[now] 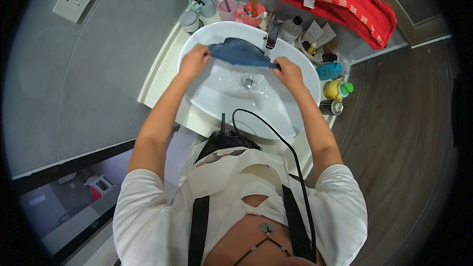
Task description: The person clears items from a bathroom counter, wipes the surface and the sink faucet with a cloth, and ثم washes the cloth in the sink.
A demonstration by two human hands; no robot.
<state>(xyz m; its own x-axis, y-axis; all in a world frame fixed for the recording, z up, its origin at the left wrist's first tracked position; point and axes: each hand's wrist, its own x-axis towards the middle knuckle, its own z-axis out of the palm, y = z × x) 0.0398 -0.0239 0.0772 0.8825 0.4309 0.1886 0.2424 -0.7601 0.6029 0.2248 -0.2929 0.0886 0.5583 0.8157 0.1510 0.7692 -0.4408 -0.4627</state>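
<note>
A blue cloth (237, 53), wet-looking and stretched out, spans the far part of the white washbasin (197, 91). My left hand (195, 61) grips its left end with closed fingers, near the basin's left rim. Its right end is pinched in my right hand (288, 72), just below the dark faucet (273, 33). Water appears to run from the spout onto the cloth near that end. Beneath the cloth, splashing water spreads around the metal drain (248, 82). What kind of fabric item this is cannot be made out.
Cups with toothbrushes (208, 6), a pink mug (227, 10) and a lidded jar (189, 20) line the back left. Bottles stand right of the faucet, among them a yellow one (336, 89) and a spray can (331, 107). A red towel (340, 0) hangs above; a black cable (276, 135) crosses my front.
</note>
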